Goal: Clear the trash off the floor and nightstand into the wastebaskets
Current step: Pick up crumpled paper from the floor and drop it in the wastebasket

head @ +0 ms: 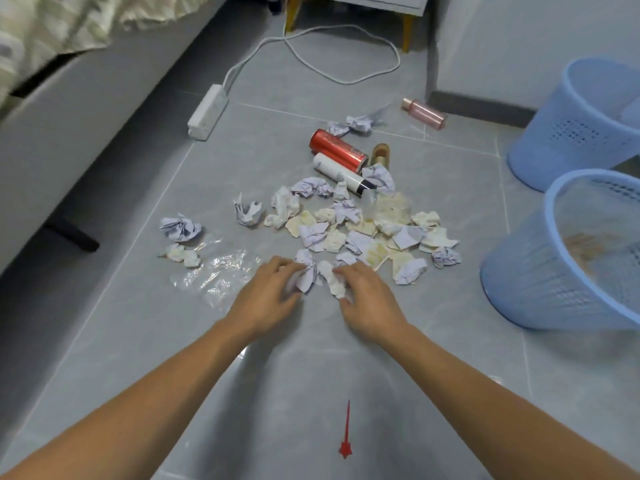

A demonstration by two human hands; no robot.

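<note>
Hands [266, 299] [370, 303] pinch crumpled white paper wads [320, 277] beside the scattered litter.

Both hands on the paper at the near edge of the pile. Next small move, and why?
Probably close both grips and lift toward the nearer blue plastic wastebasket. The left hand rests on a lilac crumpled paper ball, the right hand on a white crumpled tissue; both scraps lie on the grey tiled floor, fingers curled but seemingly not clamped.
</note>
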